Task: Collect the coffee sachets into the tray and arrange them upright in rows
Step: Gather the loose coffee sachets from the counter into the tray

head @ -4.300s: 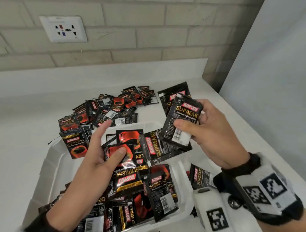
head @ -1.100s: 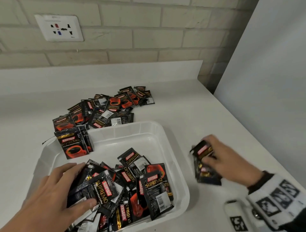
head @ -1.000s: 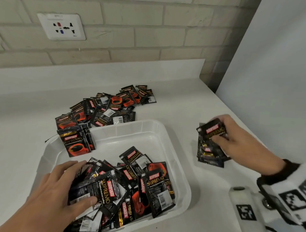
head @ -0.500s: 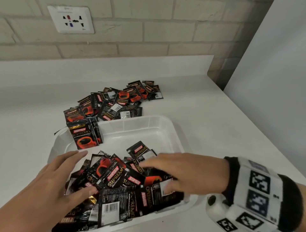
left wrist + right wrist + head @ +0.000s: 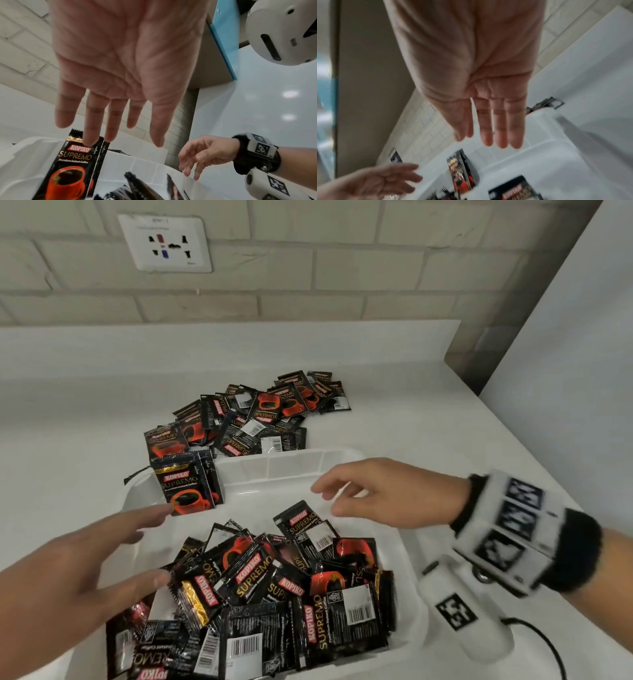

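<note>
A white plastic tray [image 5: 291,470] sits on the counter in front of me. A loose heap of black Kopiko sachets [image 5: 274,587] fills its near half. A few sachets stand upright [image 5: 186,487] in its far left corner, also seen in the left wrist view [image 5: 72,166]. More sachets [image 5: 253,412] lie scattered on the counter behind the tray. My left hand [image 5: 113,549] hovers over the tray's left side, fingers straight, holding nothing. My right hand [image 5: 370,494] hangs above the tray's far right part, fingers loose and empty.
The white counter [image 5: 428,419] meets a brick wall with a socket [image 5: 164,242] at the back and a pale panel [image 5: 565,371] on the right. A white wrist device [image 5: 455,611] with a cable lies by the tray's right rim.
My right hand brought a bundle of sachets from the counter on the right, dropped it on the heap and has lifted away empty. My left hand has come off the heap.
</note>
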